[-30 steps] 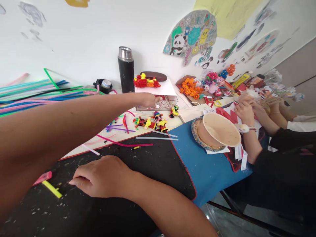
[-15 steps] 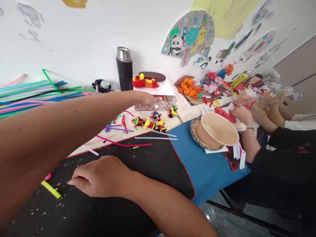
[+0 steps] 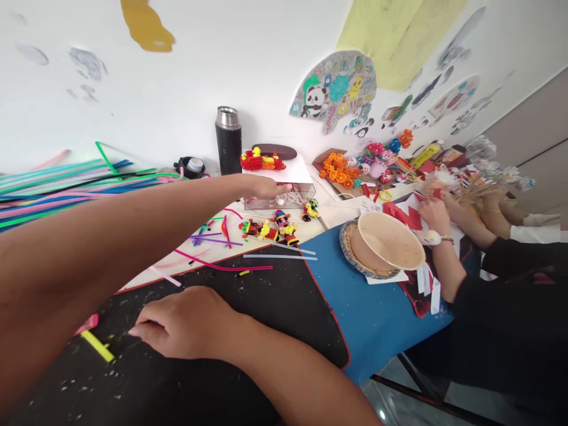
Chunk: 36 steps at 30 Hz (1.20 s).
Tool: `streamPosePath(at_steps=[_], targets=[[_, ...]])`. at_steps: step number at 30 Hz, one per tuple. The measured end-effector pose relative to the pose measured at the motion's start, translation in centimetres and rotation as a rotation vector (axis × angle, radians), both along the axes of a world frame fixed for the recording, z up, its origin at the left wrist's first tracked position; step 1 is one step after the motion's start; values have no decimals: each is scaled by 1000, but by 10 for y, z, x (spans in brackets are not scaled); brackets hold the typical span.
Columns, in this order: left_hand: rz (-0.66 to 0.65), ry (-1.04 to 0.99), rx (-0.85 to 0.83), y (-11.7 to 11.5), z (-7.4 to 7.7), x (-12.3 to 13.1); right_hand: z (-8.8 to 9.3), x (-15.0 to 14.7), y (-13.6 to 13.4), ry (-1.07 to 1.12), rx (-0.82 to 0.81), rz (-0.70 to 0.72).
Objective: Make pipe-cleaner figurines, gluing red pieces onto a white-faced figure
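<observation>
My left hand (image 3: pixel 265 188) reaches across the table to a clear-sided box (image 3: pixel 255 203) that has pale small pieces inside. Its visible fingers are stretched out at the box's open side; the rest are hidden. Over the black mat (image 3: pixel 293 319) my right hand (image 3: pixel 189 322) is closed, thumb against curled fingers, and what it holds, if anything, is hidden. Small pipe-cleaner figures (image 3: pixel 284 225) in red, yellow and black lie in front of the box. A red and yellow pipe-cleaner piece (image 3: pixel 261 161) rests on the box's white top. Left of my right hand is a yellow strip (image 3: pixel 98 346).
Loose pipe cleaners (image 3: pixel 66 192) are heaped at the left. A black thermos (image 3: pixel 229 142) stands uncapped by the wall, its lid (image 3: pixel 190 167) beside it. A beige bowl (image 3: pixel 390 239) sits in a woven basket (image 3: pixel 348 254) on a blue mat (image 3: pixel 355 313). A co-worker's hands (image 3: pixel 435 216) handle red paper.
The whole view has shifted slightly, so things appear lower. My left hand stays at the box, its fingers a little further in. My right hand keeps its closed shape over the mat.
</observation>
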<state>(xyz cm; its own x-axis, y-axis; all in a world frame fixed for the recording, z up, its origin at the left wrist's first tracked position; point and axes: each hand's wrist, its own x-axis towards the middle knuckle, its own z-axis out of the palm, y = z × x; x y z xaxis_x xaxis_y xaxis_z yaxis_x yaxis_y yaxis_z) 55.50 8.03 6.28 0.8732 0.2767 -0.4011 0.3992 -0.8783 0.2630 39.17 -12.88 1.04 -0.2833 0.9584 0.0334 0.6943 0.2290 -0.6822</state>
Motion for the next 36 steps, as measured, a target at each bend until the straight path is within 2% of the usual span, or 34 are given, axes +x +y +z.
streamPosePath(at_steps=[5, 11, 17, 20, 23, 26, 29, 32, 36], targets=[[-32, -31, 92, -12, 5, -8, -1, 0, 0, 0, 0, 4], [-35, -165, 149, -18, 8, -24, 0, 1, 0, 8, -7, 13], [25, -383, 125, -26, 33, -29, 1, 1, 1, 29, -29, 8], [122, -579, -49, -35, 49, -46, 1, 2, 1, 28, -48, 4], [231, -699, -300, -44, 58, -87, 2, 4, 0, 30, -43, -7], [344, -688, -470, -50, 59, -147, 2, 5, -2, 60, -23, -38], [457, -646, -571, -57, 53, -214, -1, 5, -2, 157, -17, -75], [592, -673, -689, -64, 44, -276, -8, 5, -1, 330, -28, -175], [747, -706, -813, -77, 31, -344, -12, 4, 4, 580, -160, -338]])
